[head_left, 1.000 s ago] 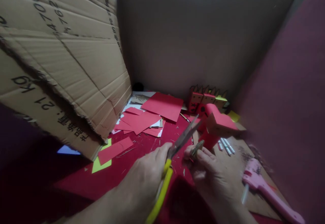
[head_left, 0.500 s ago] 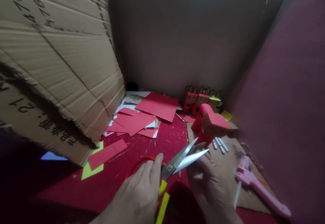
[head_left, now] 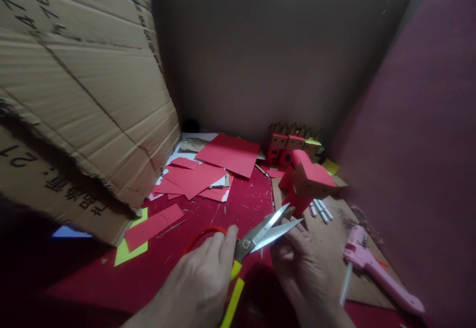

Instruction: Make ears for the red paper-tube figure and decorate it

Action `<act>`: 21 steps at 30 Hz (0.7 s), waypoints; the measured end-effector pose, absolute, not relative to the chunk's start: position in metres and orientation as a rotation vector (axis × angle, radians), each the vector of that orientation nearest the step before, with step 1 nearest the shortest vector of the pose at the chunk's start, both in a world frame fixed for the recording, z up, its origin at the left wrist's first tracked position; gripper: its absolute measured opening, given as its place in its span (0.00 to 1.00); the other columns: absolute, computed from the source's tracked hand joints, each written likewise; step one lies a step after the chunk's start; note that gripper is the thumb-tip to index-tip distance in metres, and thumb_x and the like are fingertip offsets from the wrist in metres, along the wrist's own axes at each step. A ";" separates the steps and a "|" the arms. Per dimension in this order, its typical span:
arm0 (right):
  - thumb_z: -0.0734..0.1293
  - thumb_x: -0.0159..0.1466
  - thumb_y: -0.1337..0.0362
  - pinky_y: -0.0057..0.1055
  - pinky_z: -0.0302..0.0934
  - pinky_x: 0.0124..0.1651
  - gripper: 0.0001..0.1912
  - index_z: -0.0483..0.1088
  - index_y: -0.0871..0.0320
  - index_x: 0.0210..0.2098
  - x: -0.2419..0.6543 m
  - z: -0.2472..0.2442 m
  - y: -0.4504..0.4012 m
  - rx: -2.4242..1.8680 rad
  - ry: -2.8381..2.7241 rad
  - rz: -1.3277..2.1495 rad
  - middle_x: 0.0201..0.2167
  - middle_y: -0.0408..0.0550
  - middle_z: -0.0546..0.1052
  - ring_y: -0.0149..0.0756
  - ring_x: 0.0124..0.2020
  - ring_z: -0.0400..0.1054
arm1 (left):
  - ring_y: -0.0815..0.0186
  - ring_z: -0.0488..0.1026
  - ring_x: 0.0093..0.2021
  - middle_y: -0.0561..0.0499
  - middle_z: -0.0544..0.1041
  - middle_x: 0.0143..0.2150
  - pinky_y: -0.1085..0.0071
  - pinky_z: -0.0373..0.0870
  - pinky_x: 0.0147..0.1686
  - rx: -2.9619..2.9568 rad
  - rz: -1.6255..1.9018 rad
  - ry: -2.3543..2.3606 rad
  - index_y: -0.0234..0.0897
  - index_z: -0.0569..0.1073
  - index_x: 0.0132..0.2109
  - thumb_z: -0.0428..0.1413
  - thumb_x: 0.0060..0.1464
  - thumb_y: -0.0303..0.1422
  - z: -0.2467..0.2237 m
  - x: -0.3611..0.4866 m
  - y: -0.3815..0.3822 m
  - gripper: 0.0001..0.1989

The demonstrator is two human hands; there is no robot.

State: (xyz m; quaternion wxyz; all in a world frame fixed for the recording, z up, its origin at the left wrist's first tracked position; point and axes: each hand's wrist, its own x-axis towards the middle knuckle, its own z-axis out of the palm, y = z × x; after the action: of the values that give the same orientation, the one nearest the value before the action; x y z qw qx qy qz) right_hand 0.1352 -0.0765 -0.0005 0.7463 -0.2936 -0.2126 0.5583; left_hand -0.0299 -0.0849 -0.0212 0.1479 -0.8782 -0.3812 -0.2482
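Observation:
My left hand [head_left: 208,268] grips a pair of scissors [head_left: 246,245] with a red loop and a yellow loop. Their blades are parted and point away to the right. Close by the tips, my right hand [head_left: 303,263] pinches a small brown cardboard piece [head_left: 288,213], mostly hidden behind the blades and fingers. Just beyond that hand stands a red paper and cardboard figure [head_left: 312,181] with a box-shaped head.
Red paper sheets [head_left: 228,154] lie in a pile at the back left. A pink glue gun [head_left: 375,266] rests on a cardboard sheet [head_left: 330,243] at the right. Smaller figures [head_left: 293,144] stand against the back wall. A big cardboard panel [head_left: 89,85] rises at the left.
The cardboard piece shows less between the blades, and my right fingers are drawn in a little. The scissors remain parted. The whole view has shifted slightly.

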 end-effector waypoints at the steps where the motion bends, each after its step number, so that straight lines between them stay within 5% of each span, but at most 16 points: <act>1: 0.75 0.43 0.76 0.20 0.66 0.28 0.12 0.76 0.54 0.26 0.135 0.000 -0.077 -0.643 -0.470 1.230 0.21 0.38 0.77 0.25 0.22 0.68 | 0.61 0.75 0.29 0.42 0.74 0.32 0.67 0.74 0.24 -2.532 -0.697 -1.091 0.21 0.57 0.53 0.38 0.48 0.15 -0.020 -0.030 -0.084 0.23; 13: 0.76 0.47 0.68 0.25 0.68 0.38 0.07 0.78 0.55 0.27 0.133 -0.010 -0.074 -0.660 -0.474 1.308 0.28 0.42 0.80 0.30 0.31 0.73 | 0.61 0.74 0.28 0.44 0.73 0.31 0.66 0.74 0.23 -2.605 -0.499 -1.152 0.21 0.61 0.53 0.38 0.46 0.15 -0.029 -0.034 -0.082 0.25; 21: 0.79 0.41 0.68 0.17 0.66 0.28 0.10 0.78 0.58 0.24 0.132 -0.009 -0.072 -0.665 -0.412 1.292 0.22 0.39 0.79 0.24 0.23 0.71 | 0.64 0.74 0.28 0.44 0.75 0.33 0.72 0.73 0.23 -2.547 -0.204 -1.174 0.24 0.66 0.52 0.40 0.44 0.12 -0.020 -0.032 -0.080 0.27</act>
State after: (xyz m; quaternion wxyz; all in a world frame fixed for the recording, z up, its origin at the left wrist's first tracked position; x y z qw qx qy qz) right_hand 0.1325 -0.0721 -0.0092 0.7280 -0.3020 -0.1869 0.5864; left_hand -0.0320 -0.0801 -0.0202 0.1641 -0.8935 -0.4119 -0.0716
